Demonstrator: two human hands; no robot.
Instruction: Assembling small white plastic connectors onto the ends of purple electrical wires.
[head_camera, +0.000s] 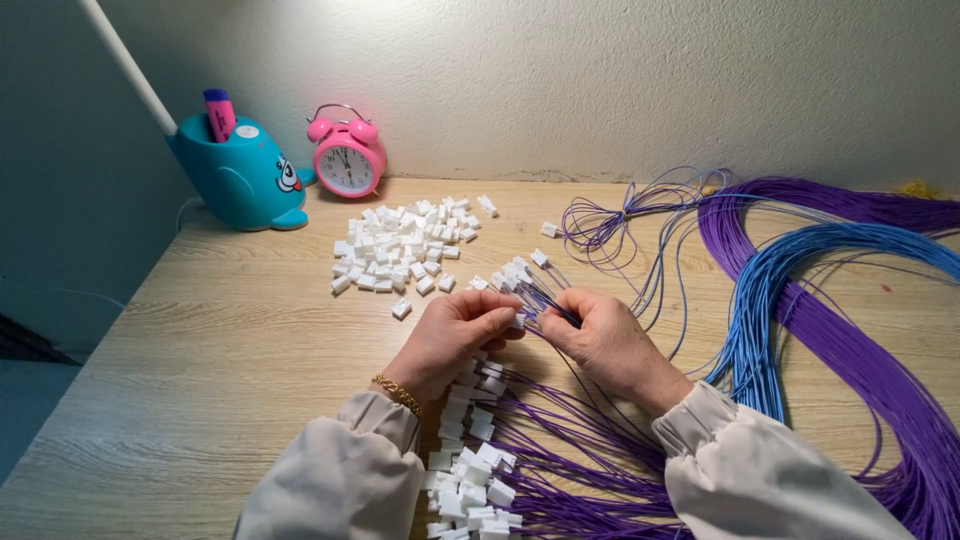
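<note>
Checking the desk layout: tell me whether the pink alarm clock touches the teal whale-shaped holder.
Apart. The head view shows bare wall and desk between the pink alarm clock and the teal whale-shaped holder.

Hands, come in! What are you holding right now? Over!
Left hand pinching a small white connector. Right hand gripping thin purple wires. Loose pile of connectors behind, nothing blocking. Over.
</note>
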